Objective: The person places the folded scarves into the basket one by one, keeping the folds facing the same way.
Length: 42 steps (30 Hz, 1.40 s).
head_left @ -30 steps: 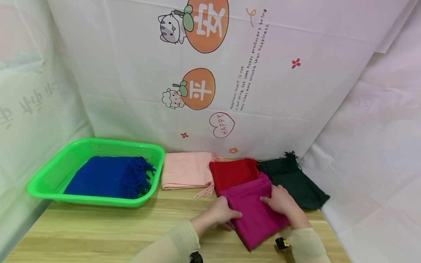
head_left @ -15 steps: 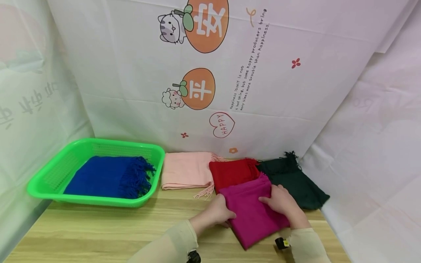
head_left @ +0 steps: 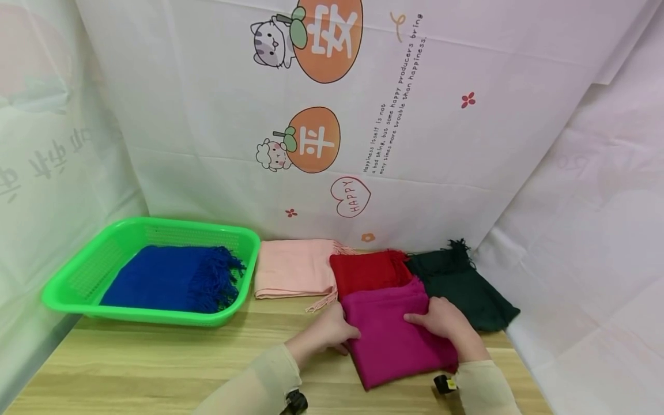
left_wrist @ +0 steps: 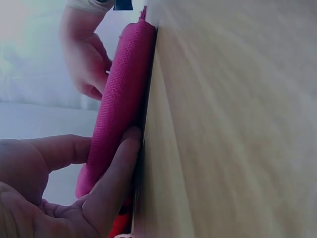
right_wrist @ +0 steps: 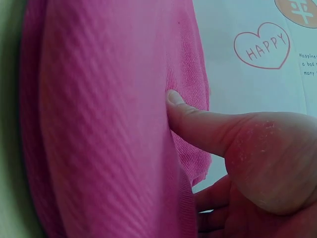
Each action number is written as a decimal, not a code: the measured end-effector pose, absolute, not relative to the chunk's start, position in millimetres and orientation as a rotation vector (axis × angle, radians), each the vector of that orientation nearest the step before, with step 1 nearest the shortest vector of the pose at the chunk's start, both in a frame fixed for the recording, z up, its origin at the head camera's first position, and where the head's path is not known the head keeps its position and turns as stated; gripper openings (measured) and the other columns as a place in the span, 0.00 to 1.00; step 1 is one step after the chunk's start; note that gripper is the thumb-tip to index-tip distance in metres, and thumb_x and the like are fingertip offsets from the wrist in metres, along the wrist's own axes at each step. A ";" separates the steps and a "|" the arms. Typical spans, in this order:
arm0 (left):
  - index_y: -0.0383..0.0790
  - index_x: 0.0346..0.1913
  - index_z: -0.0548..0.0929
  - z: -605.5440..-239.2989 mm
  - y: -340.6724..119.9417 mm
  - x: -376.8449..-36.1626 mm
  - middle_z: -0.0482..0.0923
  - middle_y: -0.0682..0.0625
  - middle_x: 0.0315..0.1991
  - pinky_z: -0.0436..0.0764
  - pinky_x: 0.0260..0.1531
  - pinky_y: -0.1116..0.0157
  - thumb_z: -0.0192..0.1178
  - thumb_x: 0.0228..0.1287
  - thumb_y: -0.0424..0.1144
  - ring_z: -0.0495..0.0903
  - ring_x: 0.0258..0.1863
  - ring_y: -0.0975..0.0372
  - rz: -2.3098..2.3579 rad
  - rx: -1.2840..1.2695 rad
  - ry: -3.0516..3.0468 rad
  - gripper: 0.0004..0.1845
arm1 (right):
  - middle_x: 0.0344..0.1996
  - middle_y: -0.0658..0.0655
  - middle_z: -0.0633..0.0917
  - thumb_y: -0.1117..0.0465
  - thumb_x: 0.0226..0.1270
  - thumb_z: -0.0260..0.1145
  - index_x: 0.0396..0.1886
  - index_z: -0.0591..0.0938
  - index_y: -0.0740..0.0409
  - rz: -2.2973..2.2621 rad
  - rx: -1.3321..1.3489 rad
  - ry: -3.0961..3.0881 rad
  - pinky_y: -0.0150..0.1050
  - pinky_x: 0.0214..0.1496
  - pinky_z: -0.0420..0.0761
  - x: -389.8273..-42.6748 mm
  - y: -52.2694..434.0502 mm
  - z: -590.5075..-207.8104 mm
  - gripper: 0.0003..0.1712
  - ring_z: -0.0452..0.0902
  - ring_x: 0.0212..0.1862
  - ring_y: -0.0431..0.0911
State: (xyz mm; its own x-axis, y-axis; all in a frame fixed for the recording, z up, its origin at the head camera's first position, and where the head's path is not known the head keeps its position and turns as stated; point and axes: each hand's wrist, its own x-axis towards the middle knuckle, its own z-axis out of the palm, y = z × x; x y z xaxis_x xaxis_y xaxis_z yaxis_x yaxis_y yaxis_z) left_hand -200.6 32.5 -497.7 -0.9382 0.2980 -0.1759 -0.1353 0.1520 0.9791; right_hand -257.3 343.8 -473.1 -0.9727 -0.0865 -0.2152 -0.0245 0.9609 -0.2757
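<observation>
Five folded scarves lie on the wooden surface [head_left: 155, 369], which is backed and flanked by a white printed cloth [head_left: 467, 161] bearing cartoon animals, orange fruit shapes and a "HAPPY" heart. At the left stands a green basket [head_left: 67, 288], the biggest thing on the surface, and a blue scarf [head_left: 166, 279] with fringe lies inside it. Just beside the basket's right rim lies a pink scarf [head_left: 293, 268]. Next to that comes a red scarf [head_left: 365, 271], and a dark green scarf [head_left: 467, 288] lies at the far right against the cloth.

The magenta scarf [head_left: 389, 334] sits nearest the person, flat on the surface at the front right, its far edge overlapping the red scarf and touching the dark green one. The left hand [head_left: 327, 331] is at the scarf's left edge; the left wrist view shows its fingers [left_wrist: 116, 178] straight and close together, pressing against the side of the folded magenta scarf [left_wrist: 119, 99] where it meets the surface [left_wrist: 233, 119]. The right hand [head_left: 441, 317] rests on top of the scarf near its right side, fingers lying on the cloth. In the right wrist view its thumb [right_wrist: 198, 124] presses flat into the magenta scarf [right_wrist: 99, 124], while the other fingers are mostly hidden under the palm. Pale sleeves [head_left: 259, 386] cover both forearms.
</observation>
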 end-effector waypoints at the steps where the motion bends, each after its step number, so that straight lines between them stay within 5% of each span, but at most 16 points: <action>1: 0.26 0.46 0.78 -497.9 31.7 -200.5 0.82 0.40 0.35 0.89 0.18 0.54 0.72 0.57 0.22 0.88 0.20 0.51 1.845 0.154 2.105 0.16 | 0.36 0.59 0.86 0.27 0.68 0.76 0.49 0.86 0.74 -0.408 -0.075 2.880 0.52 0.44 0.84 -256.8 343.5 -473.2 0.48 0.79 0.37 0.51; 12: 0.28 0.49 0.80 -501.4 31.8 -204.0 0.85 0.37 0.37 0.92 0.24 0.51 0.75 0.66 0.29 0.90 0.24 0.46 1.833 0.091 1.950 0.16 | 0.33 0.56 0.85 0.28 0.62 0.81 0.45 0.86 0.71 -0.528 0.022 2.857 0.49 0.42 0.82 -259.2 347.0 -480.0 0.46 0.78 0.37 0.51; 26: 0.31 0.46 0.81 -507.2 33.9 -207.5 0.87 0.34 0.34 0.92 0.26 0.51 0.77 0.65 0.32 0.88 0.20 0.50 1.825 0.116 1.854 0.15 | 0.38 0.59 0.86 0.30 0.62 0.82 0.50 0.84 0.75 -0.562 0.054 2.812 0.52 0.46 0.84 -258.5 348.2 -477.3 0.49 0.80 0.41 0.53; 42: 0.26 0.58 0.75 -506.0 47.0 -201.6 0.84 0.36 0.45 0.93 0.32 0.46 0.72 0.66 0.25 0.93 0.41 0.40 1.928 0.086 1.756 0.22 | 0.49 0.66 0.88 0.43 0.63 0.87 0.60 0.81 0.80 -0.875 0.072 2.750 0.58 0.56 0.85 -257.7 350.8 -479.1 0.47 0.82 0.49 0.57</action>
